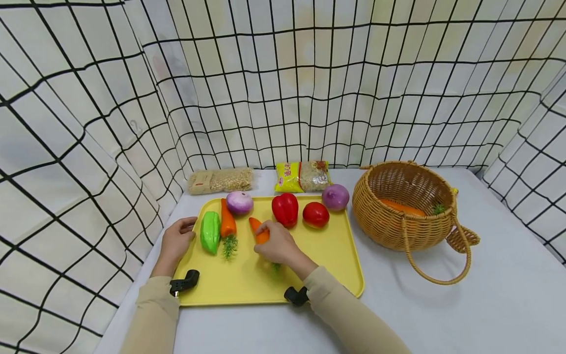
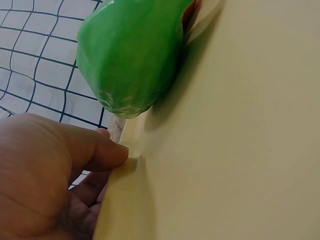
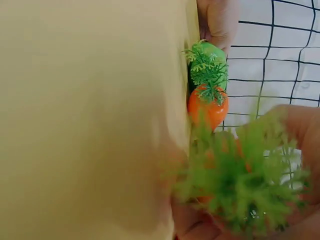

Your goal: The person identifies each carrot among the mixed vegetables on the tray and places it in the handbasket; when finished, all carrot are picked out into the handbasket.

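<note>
My right hand pinches an orange carrot over the middle of the yellow tray; its leafy green top looms blurred in the right wrist view. My left hand holds the tray's left rim, the thumb on the inner side in the left wrist view. Beside that hand lies a green pepper, with another carrot to its right. A purple-white onion, a red pepper, a tomato and a purple onion line the tray's back part.
A wicker basket with a carrot inside stands right of the tray, its handle lying toward the front. Two packets, a grain bag and a yellow bag, lie behind the tray. Black netting surrounds the white table.
</note>
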Motion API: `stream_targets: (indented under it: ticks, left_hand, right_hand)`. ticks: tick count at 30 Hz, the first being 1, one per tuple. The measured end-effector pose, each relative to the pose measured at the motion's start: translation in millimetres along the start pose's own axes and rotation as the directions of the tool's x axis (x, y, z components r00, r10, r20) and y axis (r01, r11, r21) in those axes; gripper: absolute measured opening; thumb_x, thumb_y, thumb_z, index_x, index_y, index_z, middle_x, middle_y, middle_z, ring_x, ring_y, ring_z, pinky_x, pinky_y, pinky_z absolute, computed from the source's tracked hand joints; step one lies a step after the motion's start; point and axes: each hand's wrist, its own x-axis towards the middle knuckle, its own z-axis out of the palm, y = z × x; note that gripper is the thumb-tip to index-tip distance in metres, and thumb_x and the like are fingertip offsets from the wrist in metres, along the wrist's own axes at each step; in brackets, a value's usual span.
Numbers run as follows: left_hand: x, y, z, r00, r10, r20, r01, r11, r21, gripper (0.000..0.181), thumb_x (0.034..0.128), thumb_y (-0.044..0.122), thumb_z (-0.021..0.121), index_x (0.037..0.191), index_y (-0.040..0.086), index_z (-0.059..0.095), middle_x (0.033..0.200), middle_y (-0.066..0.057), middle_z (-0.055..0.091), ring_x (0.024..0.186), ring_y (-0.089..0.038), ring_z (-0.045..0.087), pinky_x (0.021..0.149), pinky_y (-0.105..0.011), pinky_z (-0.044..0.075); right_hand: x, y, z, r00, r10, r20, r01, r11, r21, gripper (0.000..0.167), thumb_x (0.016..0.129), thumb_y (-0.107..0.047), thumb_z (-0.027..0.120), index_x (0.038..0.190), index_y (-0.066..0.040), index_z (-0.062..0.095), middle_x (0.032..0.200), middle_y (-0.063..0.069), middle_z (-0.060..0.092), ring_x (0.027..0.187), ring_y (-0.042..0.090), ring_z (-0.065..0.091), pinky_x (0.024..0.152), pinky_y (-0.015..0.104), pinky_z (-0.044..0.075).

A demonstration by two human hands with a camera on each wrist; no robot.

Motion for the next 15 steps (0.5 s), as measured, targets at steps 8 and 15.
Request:
stream_targets:
  ticks: [8,15]
  left_hand:
    - [1.5,1.8,-0.9,1.0,0.008,-0.004,-0.008,1.0,-0.004,0.047,0.0931,0.002,0.045,0.139,0.003,0.051,0.131,-0.022,0.055,0.119,-0.034,0.052,0.091,-0.04,0.045]
    - [0.8,0.0,0.2,1.0,-0.003,0.003,0.003,1.0,-0.01,0.045,0.0942,0.002,0.045,0.139,0.002,0.051,0.132,-0.022,0.054,0.12,-0.034,0.051,0.092,-0.04,0.044]
  right_hand:
    - [-5.1,1,-14,0.998,-0.017,-0.053,0.02,0.999,0.048,0.022,0.078,-0.016,0.072,0.1,-0.02,0.066,0.109,0.003,0.058,0.091,0.021,0.051,0.075,0.033,0.043]
    - [-10.0,0,-32,0.991,-0.099,-0.094,0.11,0.988,0.113,0.023,0.079,-0.012,0.069,0.101,-0.019,0.07,0.11,0.002,0.058,0.093,0.02,0.053,0.074,0.032,0.048]
